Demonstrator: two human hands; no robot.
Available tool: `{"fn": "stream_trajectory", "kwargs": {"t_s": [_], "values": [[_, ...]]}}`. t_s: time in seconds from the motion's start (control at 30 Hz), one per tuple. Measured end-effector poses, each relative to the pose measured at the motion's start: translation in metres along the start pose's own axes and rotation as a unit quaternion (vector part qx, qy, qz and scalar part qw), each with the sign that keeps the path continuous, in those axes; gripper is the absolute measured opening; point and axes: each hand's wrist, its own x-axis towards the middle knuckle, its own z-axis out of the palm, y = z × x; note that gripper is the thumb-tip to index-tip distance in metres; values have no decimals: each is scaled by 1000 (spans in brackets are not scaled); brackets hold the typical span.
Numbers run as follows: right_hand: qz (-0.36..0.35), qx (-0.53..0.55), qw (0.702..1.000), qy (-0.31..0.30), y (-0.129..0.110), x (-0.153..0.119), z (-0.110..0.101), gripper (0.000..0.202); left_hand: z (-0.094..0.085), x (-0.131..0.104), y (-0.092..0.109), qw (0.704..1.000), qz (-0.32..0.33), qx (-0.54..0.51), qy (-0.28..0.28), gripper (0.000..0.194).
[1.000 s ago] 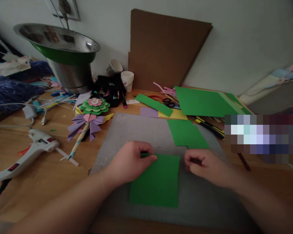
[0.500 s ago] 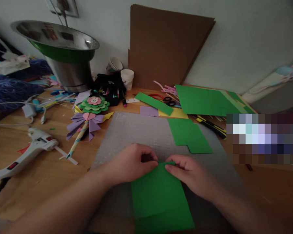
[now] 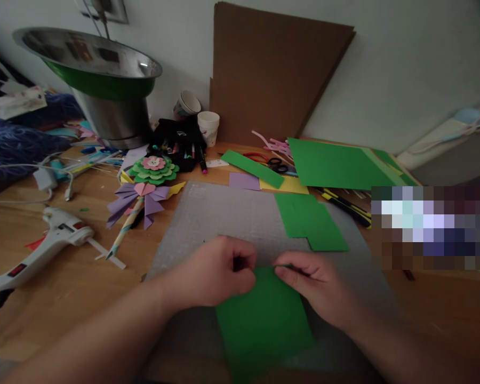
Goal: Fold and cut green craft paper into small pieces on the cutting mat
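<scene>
A sheet of green paper (image 3: 266, 314) is held by its far edge over the grey cutting mat (image 3: 220, 213). My left hand (image 3: 226, 272) pinches that edge near its left corner, fingers curled. At the right part of the same edge, my right hand (image 3: 310, 282) grips the paper between thumb and fingers. The sheet's near end looks blurred and slopes toward me. Beyond my right hand, a notched green paper piece (image 3: 310, 221) lies flat on the mat.
A white glue gun (image 3: 44, 248) and a paper flower on a wrapped stick (image 3: 154, 169) lie on the left. Behind the mat are black-handled scissors (image 3: 278, 165), a green strip (image 3: 252, 168) and larger green sheets (image 3: 336, 165). A yellow-black cutter (image 3: 348, 208) sits at the mat's right edge.
The near end of the green sheet has shifted and now shows differently, with its right corner higher. My hands stay at the far edge, the right one slightly farther right.
</scene>
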Motion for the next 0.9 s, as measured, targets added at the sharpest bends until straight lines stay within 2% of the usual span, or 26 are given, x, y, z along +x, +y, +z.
{"fn": "stream_trajectory", "kwargs": {"t_s": [0.17,0.47,0.9], "values": [[-32,-21,998,40,0,-3,-18,18,-6,-1,1,1000,-11,-25,1,9],[-37,-49,994,90,5,-3,-41,17,-13,-4,5,999,-16,-22,44,9],[-22,-84,995,58,2,-3,-51,23,-14,-4,6,999,-12,12,36,9]]}}
